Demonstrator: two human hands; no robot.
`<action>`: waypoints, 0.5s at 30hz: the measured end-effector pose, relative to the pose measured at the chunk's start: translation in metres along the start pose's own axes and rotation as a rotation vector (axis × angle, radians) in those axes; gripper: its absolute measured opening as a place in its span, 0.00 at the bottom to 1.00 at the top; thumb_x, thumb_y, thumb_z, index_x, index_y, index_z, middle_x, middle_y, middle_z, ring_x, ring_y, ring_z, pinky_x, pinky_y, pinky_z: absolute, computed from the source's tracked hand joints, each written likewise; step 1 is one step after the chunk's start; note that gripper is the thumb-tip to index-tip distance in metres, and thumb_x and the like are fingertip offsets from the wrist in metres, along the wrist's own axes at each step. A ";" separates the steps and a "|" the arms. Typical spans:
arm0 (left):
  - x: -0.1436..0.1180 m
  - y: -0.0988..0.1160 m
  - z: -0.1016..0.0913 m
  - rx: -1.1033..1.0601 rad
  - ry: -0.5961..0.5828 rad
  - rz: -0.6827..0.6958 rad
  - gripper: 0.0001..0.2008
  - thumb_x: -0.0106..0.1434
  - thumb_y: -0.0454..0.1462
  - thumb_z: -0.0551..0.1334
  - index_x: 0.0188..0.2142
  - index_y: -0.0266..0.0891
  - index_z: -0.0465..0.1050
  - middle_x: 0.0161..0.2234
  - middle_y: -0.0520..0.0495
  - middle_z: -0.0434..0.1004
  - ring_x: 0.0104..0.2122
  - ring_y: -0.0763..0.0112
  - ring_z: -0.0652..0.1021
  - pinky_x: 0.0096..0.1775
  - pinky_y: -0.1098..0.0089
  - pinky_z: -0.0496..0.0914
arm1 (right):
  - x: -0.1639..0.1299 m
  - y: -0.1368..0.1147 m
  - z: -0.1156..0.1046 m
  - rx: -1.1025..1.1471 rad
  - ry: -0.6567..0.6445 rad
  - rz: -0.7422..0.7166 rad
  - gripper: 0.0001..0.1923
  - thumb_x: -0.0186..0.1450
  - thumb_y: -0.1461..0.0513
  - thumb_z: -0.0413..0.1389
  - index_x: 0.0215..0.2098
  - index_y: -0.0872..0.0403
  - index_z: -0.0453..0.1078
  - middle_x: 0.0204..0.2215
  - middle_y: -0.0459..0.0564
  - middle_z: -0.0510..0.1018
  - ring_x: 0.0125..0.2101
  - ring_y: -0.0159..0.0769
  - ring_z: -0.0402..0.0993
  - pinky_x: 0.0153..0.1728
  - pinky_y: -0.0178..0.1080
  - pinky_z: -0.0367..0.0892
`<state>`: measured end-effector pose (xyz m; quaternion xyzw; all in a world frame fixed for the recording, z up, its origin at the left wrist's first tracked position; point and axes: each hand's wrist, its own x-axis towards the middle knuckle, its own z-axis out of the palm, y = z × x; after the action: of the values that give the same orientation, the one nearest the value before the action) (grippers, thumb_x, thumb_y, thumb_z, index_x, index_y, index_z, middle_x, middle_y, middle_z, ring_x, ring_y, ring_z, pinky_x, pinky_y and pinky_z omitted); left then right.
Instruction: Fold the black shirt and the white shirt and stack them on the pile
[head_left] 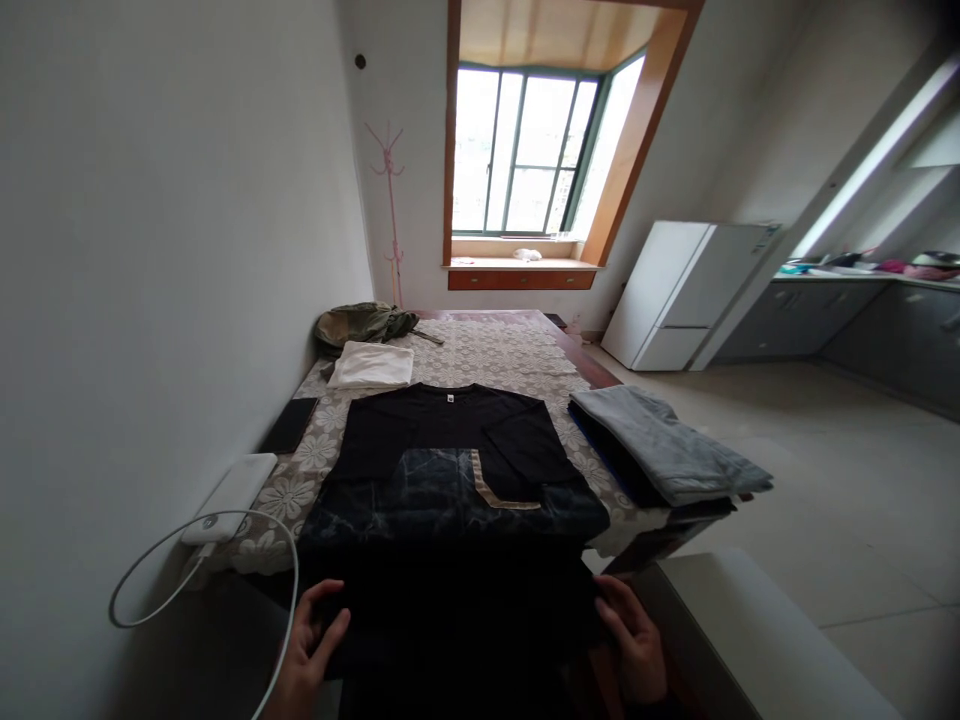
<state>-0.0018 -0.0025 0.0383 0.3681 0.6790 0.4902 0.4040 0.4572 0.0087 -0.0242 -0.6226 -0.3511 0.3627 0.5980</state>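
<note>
We are holding the near, lower part of a black short-sleeved T-shirt with a dark marbled panel (442, 490): our left hand (311, 640) is gripping its left edge between thumb and fingers, and our right hand (634, 640) is pinching the opposite edge. The shirt is stretching away from between the hands, its neckline lying farthest off on the table (592, 369), its near end falling into shadow too deep for telling how many layers we are pinching. In our judgement, handling this well is calling for level hands, an even sideways pull and a light grip, so that the cloth is lying square and not bunching.

The shirt is looking like soft, matte jersey, with thin pale veins crossing the panel and a tan L-shaped strip bending over it. Beneath it, a beige flower-patterned tablecloth (487, 345) is covering the table. Beyond the left hand, a smooth white rectangular power bank (229, 500) is trailing a looping white cable (135, 626), and farther off a folded white cloth (371, 365) is lying flat before a crumpled olive bag (360, 325). Beyond the right hand, a limp grey folded garment (667, 440) is resting on darker folded fabric (615, 465).
</note>
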 end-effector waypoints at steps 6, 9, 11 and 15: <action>0.002 0.070 -0.031 -0.316 -0.029 0.013 0.31 0.45 0.58 0.74 0.46 0.49 0.80 0.42 0.44 0.86 0.43 0.47 0.84 0.40 0.57 0.81 | 0.024 -0.108 0.000 0.261 -0.130 -0.182 0.21 0.59 0.48 0.67 0.47 0.47 0.79 0.40 0.55 0.85 0.36 0.48 0.83 0.35 0.45 0.79; 0.012 0.090 -0.044 -0.319 0.058 0.121 0.38 0.40 0.54 0.78 0.52 0.51 0.78 0.50 0.45 0.85 0.47 0.47 0.84 0.43 0.59 0.82 | 0.034 -0.136 -0.006 0.127 -0.030 -0.313 0.25 0.57 0.49 0.70 0.49 0.49 0.78 0.41 0.55 0.85 0.37 0.49 0.83 0.37 0.45 0.78; 0.018 0.095 -0.051 -0.245 0.127 0.154 0.36 0.40 0.55 0.78 0.48 0.49 0.80 0.45 0.46 0.86 0.44 0.49 0.84 0.42 0.60 0.82 | 0.037 -0.143 -0.011 0.023 0.087 -0.365 0.21 0.56 0.49 0.71 0.43 0.51 0.79 0.34 0.53 0.84 0.33 0.46 0.81 0.32 0.42 0.77; 0.026 0.089 -0.068 0.008 0.236 0.196 0.26 0.43 0.61 0.73 0.36 0.49 0.83 0.35 0.47 0.86 0.38 0.49 0.84 0.43 0.55 0.82 | 0.031 -0.149 -0.020 0.028 0.205 -0.512 0.17 0.57 0.47 0.70 0.32 0.50 0.77 0.32 0.52 0.80 0.32 0.46 0.77 0.32 0.44 0.74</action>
<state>-0.0643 0.0175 0.1319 0.3740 0.6846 0.5643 0.2703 0.4891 0.0314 0.1242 -0.5384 -0.4298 0.1397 0.7112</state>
